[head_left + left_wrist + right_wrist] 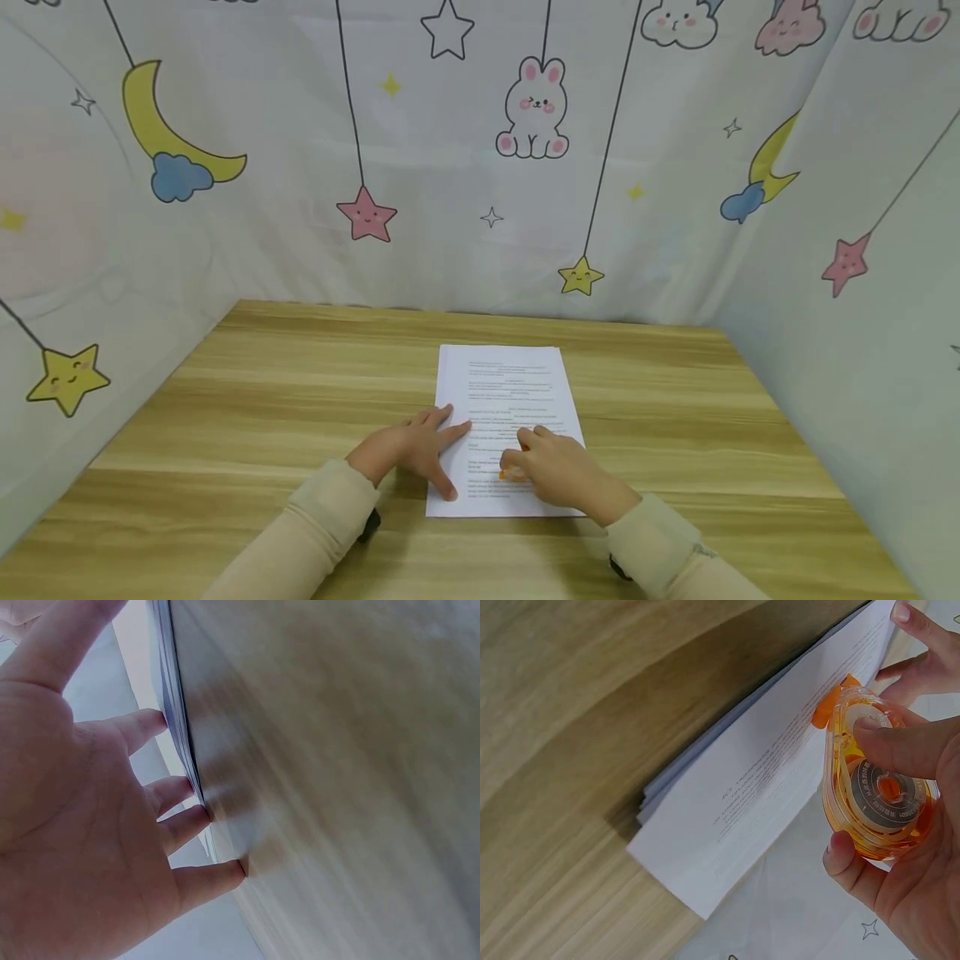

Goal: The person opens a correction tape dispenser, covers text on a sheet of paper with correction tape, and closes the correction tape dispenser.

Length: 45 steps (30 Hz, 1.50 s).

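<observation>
A stack of printed paper sheets (498, 375) lies on the table in the head view. My left hand (420, 446) rests on the stack's left edge with its fingers spread; the left wrist view shows that hand (82, 825) with its fingertips along the sheets' edge. Over the lower right of the top page, my right hand (558, 471) grips an orange correction tape (512, 474). The right wrist view shows the correction tape (889, 806) as a clear orange case with a grey reel, held between thumb and fingers. Its orange tip is at the printed text; contact is hard to tell.
The wood-grain table (300, 375) extends around the paper on all sides. White cloth (465, 250) printed with stars, moons and rabbits hangs behind the table and along both sides. Dark straps (370, 525) show at the wrists.
</observation>
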Each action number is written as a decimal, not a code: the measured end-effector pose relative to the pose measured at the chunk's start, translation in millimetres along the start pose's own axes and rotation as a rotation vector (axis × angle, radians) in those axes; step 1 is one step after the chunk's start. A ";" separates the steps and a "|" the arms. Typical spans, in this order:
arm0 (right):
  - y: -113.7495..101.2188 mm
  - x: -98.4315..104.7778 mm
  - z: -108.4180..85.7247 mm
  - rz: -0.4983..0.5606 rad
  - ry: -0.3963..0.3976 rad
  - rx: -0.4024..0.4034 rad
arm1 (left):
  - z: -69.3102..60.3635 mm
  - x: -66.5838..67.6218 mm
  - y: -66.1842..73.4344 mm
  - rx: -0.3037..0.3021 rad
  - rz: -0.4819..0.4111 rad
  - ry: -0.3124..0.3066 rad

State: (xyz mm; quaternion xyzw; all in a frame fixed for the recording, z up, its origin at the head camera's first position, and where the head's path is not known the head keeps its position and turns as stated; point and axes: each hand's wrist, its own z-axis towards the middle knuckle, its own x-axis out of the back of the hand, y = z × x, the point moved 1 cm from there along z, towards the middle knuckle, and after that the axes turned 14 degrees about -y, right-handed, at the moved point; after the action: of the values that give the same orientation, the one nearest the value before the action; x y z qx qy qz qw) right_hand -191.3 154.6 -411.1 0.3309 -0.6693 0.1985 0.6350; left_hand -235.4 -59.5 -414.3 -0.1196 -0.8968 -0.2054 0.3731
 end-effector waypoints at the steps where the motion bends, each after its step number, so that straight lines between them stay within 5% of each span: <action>1: 1.0 -0.8 -1.5 -0.004 0.006 0.000 | -0.3 -0.4 0.3 -0.003 -0.001 0.003; 20: 25.1 -6.9 -26.0 -0.003 0.058 0.023 | 0.1 2.2 -2.2 -0.011 0.002 0.003; 28: 43.8 -20.8 -31.5 0.181 0.200 -0.004 | -0.7 1.9 -0.5 -0.012 0.004 -0.002; 34: 52.9 -19.0 -44.6 0.258 0.201 -0.080 | -0.1 -0.6 1.4 -0.014 -0.002 -0.001; 39: 50.4 -17.5 -49.5 0.222 0.158 -0.069 | 1.1 -0.4 0.8 -0.011 0.001 -0.004; 45: 46.9 -21.5 -49.1 0.153 0.195 -0.042 | 2.3 0.4 -1.5 -0.012 0.004 -0.008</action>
State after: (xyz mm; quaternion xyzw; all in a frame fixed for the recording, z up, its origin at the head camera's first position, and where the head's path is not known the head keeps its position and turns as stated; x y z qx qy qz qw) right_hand -189.1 225.4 -419.3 0.2446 -0.6318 0.2634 0.6868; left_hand -237.6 -59.8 -415.8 -0.1243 -0.8968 -0.2094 0.3694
